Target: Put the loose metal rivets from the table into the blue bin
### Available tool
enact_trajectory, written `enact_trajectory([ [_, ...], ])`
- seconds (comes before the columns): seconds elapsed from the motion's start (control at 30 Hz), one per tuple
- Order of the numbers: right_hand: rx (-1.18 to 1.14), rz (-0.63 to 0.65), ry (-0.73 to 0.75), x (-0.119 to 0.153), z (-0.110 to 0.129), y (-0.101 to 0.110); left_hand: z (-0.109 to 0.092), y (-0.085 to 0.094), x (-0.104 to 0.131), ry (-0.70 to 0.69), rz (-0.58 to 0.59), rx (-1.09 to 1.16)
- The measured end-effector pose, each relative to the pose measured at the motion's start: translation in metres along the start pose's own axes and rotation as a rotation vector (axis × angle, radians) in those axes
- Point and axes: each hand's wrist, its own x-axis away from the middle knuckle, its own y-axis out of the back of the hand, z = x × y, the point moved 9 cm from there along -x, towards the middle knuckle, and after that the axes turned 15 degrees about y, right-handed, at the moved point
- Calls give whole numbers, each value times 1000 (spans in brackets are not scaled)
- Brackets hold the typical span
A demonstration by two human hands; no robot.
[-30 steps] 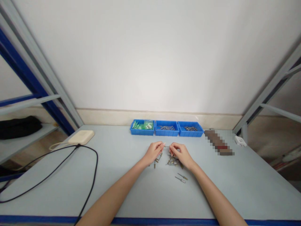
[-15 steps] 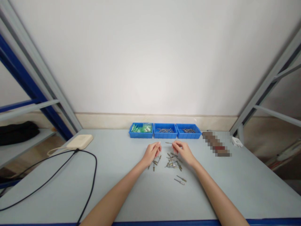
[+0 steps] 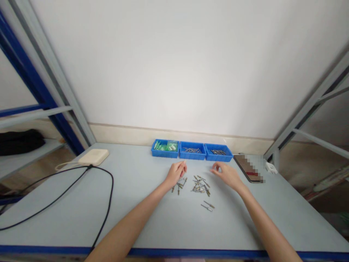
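Observation:
My left hand rests above the left group of pop rivets, its fingers pressed together. What they hold, if anything, is hidden. My right hand hovers to the right of the larger heap of pop rivets. Its fingers are curled with a gap between thumb and forefinger, and no rivet shows there. Two loose pop rivets lie side by side, nearer the table's front edge.
Along the wall stand three blue bins: a left bin with green-and-white packets, a middle bin and a right bin with metal pieces. A partly blurred phone, white charger, cream box and black cable also lie here.
My right hand has moved right, away from the left one, and the rivet it pinched is out of sight. My left hand stays closed in nearly the same spot. The view has tilted slightly.

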Motion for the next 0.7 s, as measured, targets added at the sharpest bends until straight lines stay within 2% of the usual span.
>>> enact_trajectory([
  [0.1, -103, 33, 39, 10, 26, -27, -5, -2, 5, -1, 7, -26],
  [0.23, -214, 37, 10, 11, 36, -45, -8, -2, 7, -6, 9, -47],
  [0.5, -195, 52, 15, -4, 45, -49, -6, -3, 4, -28, 5, -134],
  [0.7, -301, -165, 120, -30, 74, -26, -13, -9, 10, -79, 12, -304],
])
